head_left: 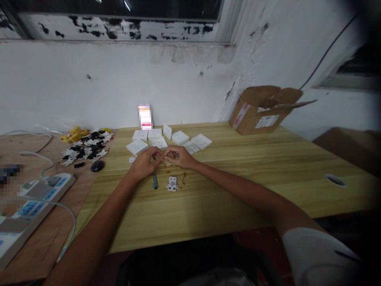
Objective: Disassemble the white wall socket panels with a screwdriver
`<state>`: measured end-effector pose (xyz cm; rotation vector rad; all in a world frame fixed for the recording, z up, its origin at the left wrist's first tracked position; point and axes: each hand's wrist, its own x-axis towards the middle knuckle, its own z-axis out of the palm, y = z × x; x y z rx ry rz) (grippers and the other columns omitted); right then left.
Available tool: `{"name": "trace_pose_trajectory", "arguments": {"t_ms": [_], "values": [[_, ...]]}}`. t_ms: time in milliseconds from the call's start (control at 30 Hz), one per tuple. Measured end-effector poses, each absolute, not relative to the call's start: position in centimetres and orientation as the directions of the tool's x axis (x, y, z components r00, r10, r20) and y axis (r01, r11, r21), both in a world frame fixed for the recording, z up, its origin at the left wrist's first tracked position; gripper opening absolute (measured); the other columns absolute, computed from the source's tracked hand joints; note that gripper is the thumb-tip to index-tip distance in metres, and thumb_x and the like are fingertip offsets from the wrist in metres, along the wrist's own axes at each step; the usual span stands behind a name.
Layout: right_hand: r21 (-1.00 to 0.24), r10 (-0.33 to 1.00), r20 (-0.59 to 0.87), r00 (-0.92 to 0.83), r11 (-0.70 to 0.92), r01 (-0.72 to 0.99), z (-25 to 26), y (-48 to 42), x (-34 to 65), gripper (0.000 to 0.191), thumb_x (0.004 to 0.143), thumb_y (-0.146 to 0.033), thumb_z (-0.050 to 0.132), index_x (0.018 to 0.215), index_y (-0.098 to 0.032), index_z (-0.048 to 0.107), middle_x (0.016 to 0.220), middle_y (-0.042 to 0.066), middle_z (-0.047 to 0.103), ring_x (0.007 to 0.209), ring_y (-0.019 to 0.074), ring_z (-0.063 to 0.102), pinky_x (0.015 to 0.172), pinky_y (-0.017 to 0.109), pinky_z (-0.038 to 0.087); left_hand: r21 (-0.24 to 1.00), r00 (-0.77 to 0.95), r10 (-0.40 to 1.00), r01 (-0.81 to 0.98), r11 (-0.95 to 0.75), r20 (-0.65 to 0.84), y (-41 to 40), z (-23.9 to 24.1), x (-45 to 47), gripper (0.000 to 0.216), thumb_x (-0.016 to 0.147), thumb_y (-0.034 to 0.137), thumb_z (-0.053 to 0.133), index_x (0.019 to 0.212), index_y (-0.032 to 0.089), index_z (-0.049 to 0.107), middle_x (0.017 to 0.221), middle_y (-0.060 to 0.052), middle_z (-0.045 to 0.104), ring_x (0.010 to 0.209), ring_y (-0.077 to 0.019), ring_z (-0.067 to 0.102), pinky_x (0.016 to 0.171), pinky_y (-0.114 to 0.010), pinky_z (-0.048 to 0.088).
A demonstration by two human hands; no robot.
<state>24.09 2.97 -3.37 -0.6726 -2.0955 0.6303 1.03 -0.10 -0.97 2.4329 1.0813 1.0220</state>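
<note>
My left hand and my right hand meet over the table, fingertips pinched together. Between them is a small brass-coloured metal piece, its exact shape too small to make out. Just below lie several loose brass pieces. A white plastic socket insert rests on the wood in front of my hands. Left of it lies a screwdriver with a green handle, its upper end hidden by my left hand. Another small white part sits beside my left hand.
Several white socket plates lie behind my hands, near a lit phone against the wall. An opened cardboard box stands back right. On the left are black and white parts, a mouse and a power strip with cables.
</note>
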Motion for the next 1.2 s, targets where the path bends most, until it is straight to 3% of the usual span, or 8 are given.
{"name": "trace_pose_trajectory", "arguments": {"t_ms": [233,333,433,633,800,1033,1133,1200], "values": [[-0.633,0.649,0.568,-0.506,0.738,0.236,-3.49,3.08,24.07,0.011,0.091,-0.027,0.069,0.093,-0.016,0.070,0.074,-0.002,0.060,0.064,0.0104,0.049,0.059,0.025,0.037,0.477,0.502,0.726,0.548,-0.687,0.469,0.02,-1.00,0.99,0.017,0.099,0.032,0.056,0.093,0.020,0.067,0.085,-0.004,0.068,0.080,-0.0206,0.062,0.077,-0.036,0.048],[-0.638,0.655,0.557,-0.510,0.731,0.242,-3.52,3.11,24.12,0.011,0.091,-0.028,0.069,0.093,-0.017,0.071,0.073,-0.002,0.059,0.063,0.0104,0.048,0.059,0.025,0.037,0.516,0.482,0.731,0.517,-0.683,0.483,-0.04,-1.03,1.02,0.009,0.092,0.026,0.062,0.100,0.021,0.064,0.090,-0.003,0.068,0.081,-0.0197,0.062,0.076,-0.034,0.048],[-0.648,0.663,0.552,-0.505,0.723,0.241,-3.51,3.08,24.11,0.012,0.091,-0.028,0.069,0.093,-0.016,0.071,0.073,-0.002,0.059,0.063,0.0107,0.048,0.059,0.024,0.037,0.553,0.421,0.748,0.504,-0.663,0.513,-0.17,-0.95,1.04,0.023,0.087,0.029,0.069,0.106,0.021,0.060,0.098,-0.004,0.068,0.082,-0.0193,0.062,0.075,-0.033,0.049],[-0.643,0.656,0.559,-0.507,0.729,0.235,-3.39,2.99,24.08,0.011,0.090,-0.026,0.069,0.093,-0.016,0.071,0.072,-0.002,0.058,0.063,0.0103,0.049,0.060,0.024,0.037,0.464,0.522,0.721,0.552,-0.693,0.456,-0.07,-0.97,1.01,0.021,0.100,0.036,0.054,0.089,0.021,0.063,0.085,-0.004,0.067,0.079,-0.0205,0.061,0.076,-0.035,0.047],[-0.633,0.652,0.559,-0.513,0.735,0.243,-3.52,3.10,24.13,0.011,0.089,-0.026,0.069,0.094,-0.016,0.071,0.074,-0.001,0.060,0.064,0.0112,0.050,0.061,0.024,0.038,0.504,0.454,0.716,0.510,-0.697,0.530,-0.08,-1.13,1.07,0.023,0.091,0.034,0.067,0.109,0.021,0.060,0.103,-0.005,0.066,0.084,-0.0189,0.062,0.076,-0.033,0.049],[-0.620,0.644,0.563,-0.518,0.744,0.250,-3.39,3.10,24.07,0.011,0.091,-0.027,0.069,0.092,-0.016,0.070,0.073,-0.001,0.060,0.063,0.0111,0.049,0.060,0.024,0.037,0.477,0.502,0.732,0.556,-0.681,0.460,-0.22,-0.76,1.09,0.021,0.101,0.036,0.052,0.093,0.021,0.064,0.086,-0.004,0.067,0.079,-0.0206,0.062,0.076,-0.035,0.048],[-0.614,0.633,0.576,-0.518,0.753,0.237,-3.39,3.07,24.08,0.011,0.090,-0.027,0.069,0.092,-0.016,0.070,0.073,-0.002,0.059,0.063,0.0107,0.048,0.060,0.024,0.036,0.500,0.493,0.729,0.531,-0.684,0.475,-0.18,-0.91,1.15,0.011,0.096,0.031,0.060,0.100,0.021,0.063,0.091,-0.003,0.068,0.080,-0.0193,0.062,0.076,-0.033,0.048],[-0.615,0.633,0.573,-0.520,0.752,0.238,-3.39,3.05,24.09,0.011,0.090,-0.026,0.069,0.092,-0.016,0.071,0.073,-0.002,0.058,0.063,0.0106,0.048,0.060,0.024,0.036,0.525,0.451,0.743,0.526,-0.669,0.495,-0.13,-1.09,1.13,0.021,0.089,0.029,0.068,0.108,0.021,0.060,0.096,-0.003,0.068,0.080,-0.0183,0.062,0.076,-0.032,0.049]]}}
